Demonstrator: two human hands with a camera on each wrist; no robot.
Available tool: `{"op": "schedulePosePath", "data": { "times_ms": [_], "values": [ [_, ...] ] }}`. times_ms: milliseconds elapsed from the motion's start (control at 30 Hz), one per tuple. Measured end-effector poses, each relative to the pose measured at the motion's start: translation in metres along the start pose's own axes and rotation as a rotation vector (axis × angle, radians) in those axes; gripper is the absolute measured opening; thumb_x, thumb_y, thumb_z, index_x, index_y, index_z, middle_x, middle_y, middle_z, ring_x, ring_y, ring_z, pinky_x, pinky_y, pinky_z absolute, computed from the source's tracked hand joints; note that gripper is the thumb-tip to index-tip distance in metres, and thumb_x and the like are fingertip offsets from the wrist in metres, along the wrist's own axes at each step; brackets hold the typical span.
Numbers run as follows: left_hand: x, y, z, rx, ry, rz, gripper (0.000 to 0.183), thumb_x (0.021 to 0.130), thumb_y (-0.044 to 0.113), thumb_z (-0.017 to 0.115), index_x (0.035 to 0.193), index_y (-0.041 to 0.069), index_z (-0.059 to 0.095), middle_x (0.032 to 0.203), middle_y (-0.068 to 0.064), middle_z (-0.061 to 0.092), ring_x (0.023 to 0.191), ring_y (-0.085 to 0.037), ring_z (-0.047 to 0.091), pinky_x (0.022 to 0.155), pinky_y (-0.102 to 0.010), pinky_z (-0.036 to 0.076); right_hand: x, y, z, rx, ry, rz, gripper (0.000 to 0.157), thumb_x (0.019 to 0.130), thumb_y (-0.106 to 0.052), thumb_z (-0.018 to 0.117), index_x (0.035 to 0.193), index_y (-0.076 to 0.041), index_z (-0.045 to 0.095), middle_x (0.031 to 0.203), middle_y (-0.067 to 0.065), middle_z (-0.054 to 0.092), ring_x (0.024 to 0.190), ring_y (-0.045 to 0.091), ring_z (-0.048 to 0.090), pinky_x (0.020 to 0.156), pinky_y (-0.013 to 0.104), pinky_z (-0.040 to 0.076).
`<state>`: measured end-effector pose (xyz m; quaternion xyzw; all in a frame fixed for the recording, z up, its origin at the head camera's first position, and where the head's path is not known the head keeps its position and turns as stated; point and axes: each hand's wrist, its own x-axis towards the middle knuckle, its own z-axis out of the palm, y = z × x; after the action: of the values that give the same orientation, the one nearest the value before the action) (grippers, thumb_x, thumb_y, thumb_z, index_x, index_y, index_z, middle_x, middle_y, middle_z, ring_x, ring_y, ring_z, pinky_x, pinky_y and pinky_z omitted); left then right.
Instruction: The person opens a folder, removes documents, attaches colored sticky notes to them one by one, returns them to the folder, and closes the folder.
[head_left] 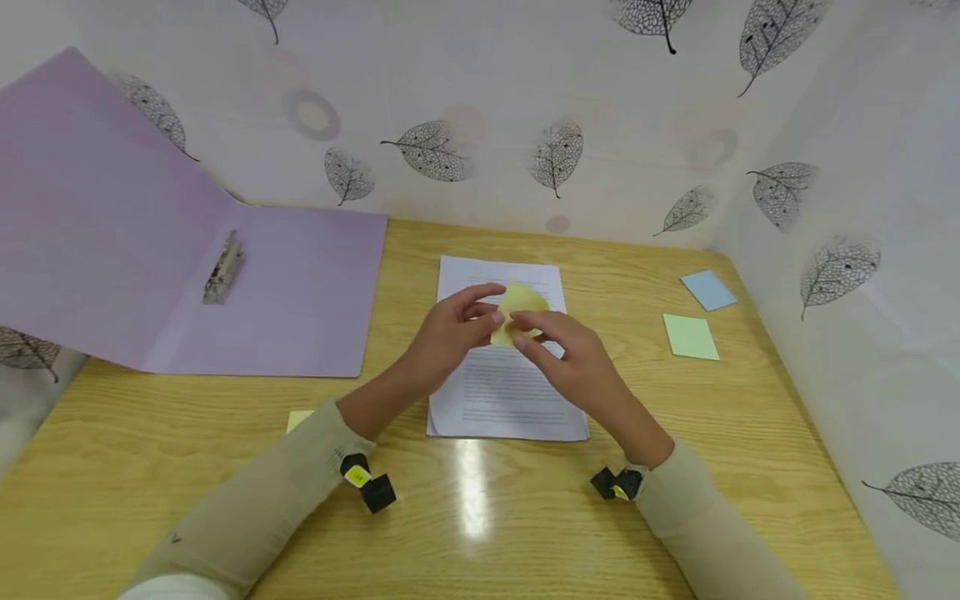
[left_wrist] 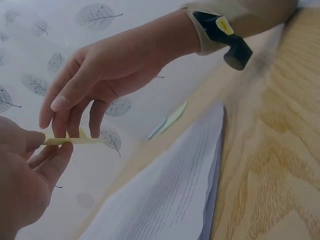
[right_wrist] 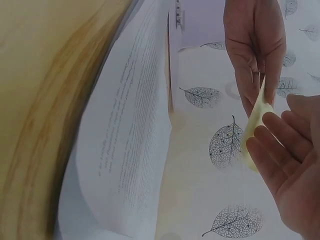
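Pinching the yellow sticky-note pad (head_left: pixel 522 295) along one edge between thumb and fingers, the left hand (head_left: pixel 448 337) carries its weight, while the right hand (head_left: pixel 573 354) meets it with loosely bent fingertips, its thumb apart, so it seems to touch the pad rather than grip it. The paper bows between the hands; how many leaves are lifted, I cannot tell. The likeliest trouble is a crease or tear, caused by the right fingers pulling one corner harder than the rest; several leaves could also come off together if the fingertips catch too deep. Should the left pinch loosen, the pad would probably drop, since the other hand offers little support. It lies between the two hands, off the left fingertips and under the right ones, raised above the upper part of the printed pages (head_left: pixel 513 392). Farther out, a yellow slip (head_left: pixel 298 419) sits partly hidden by the left sleeve (head_left: pixel 300 475), which might brush it aside; the open purple folder (head_left: pixel 315 292) lies to the left, and green (head_left: pixel 691 337) and blue note pads (head_left: pixel 708 290) to the right.
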<state>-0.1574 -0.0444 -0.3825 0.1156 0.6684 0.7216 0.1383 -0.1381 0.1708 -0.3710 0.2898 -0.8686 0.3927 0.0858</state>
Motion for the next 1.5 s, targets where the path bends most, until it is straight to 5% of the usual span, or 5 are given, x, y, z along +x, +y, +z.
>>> {"op": "schedulePosePath", "data": {
  "times_ms": [400, 733, 1067, 1267, 1500],
  "values": [
    [-0.009, -0.009, -0.010, -0.001, 0.035, -0.072, 0.047, 0.098, 0.006, 0.063, 0.145, 0.009, 0.052, 0.122, -0.017, 0.068, 0.103, -0.019, 0.068, 0.089, -0.033, 0.059, 0.006, 0.004, -0.005, -0.115, 0.166, 0.089, 0.024, 0.095, -0.008, 0.071, 0.118, -0.004, 0.073, 0.113, 0.009, 0.064, 0.090, 0.018, 0.063, 0.074, 0.024, 0.054],
    [-0.007, -0.016, -0.029, 0.117, 0.066, -0.102, 0.034, 0.100, 0.017, 0.064, 0.131, 0.005, 0.060, 0.115, -0.016, 0.069, 0.099, -0.024, 0.071, 0.088, -0.036, 0.060, 0.017, 0.009, 0.003, 0.218, -0.007, 0.467, 0.019, 0.099, -0.020, 0.066, 0.114, -0.010, 0.074, 0.099, 0.010, 0.071, 0.086, 0.028, 0.067, 0.075, 0.044, 0.059],
    [-0.010, -0.025, -0.048, 0.338, 0.029, -0.175, 0.021, 0.100, 0.023, 0.064, 0.112, 0.007, 0.071, 0.102, -0.009, 0.071, 0.086, -0.022, 0.067, 0.074, -0.033, 0.059, 0.017, 0.026, 0.023, 0.294, -0.151, 0.542, 0.018, 0.097, -0.017, 0.068, 0.110, -0.006, 0.074, 0.098, 0.010, 0.073, 0.085, 0.021, 0.068, 0.080, 0.037, 0.059],
    [-0.014, -0.032, -0.056, 0.627, -0.017, -0.191, 0.022, 0.098, 0.031, 0.066, 0.108, 0.013, 0.075, 0.102, 0.000, 0.072, 0.088, -0.017, 0.063, 0.076, -0.032, 0.053, 0.018, 0.030, 0.035, 0.152, -0.242, 0.529, 0.012, 0.095, -0.015, 0.071, 0.101, -0.008, 0.077, 0.095, 0.006, 0.074, 0.085, 0.017, 0.063, 0.076, 0.029, 0.052],
    [-0.018, -0.036, -0.058, 0.779, -0.043, -0.211, 0.020, 0.098, 0.033, 0.065, 0.105, 0.018, 0.076, 0.103, 0.004, 0.073, 0.096, -0.016, 0.064, 0.085, -0.037, 0.051, 0.016, 0.029, 0.044, 0.051, -0.302, 0.502, 0.010, 0.093, -0.017, 0.073, 0.099, -0.010, 0.078, 0.097, 0.004, 0.075, 0.088, 0.016, 0.064, 0.081, 0.031, 0.052]
  ]
}}
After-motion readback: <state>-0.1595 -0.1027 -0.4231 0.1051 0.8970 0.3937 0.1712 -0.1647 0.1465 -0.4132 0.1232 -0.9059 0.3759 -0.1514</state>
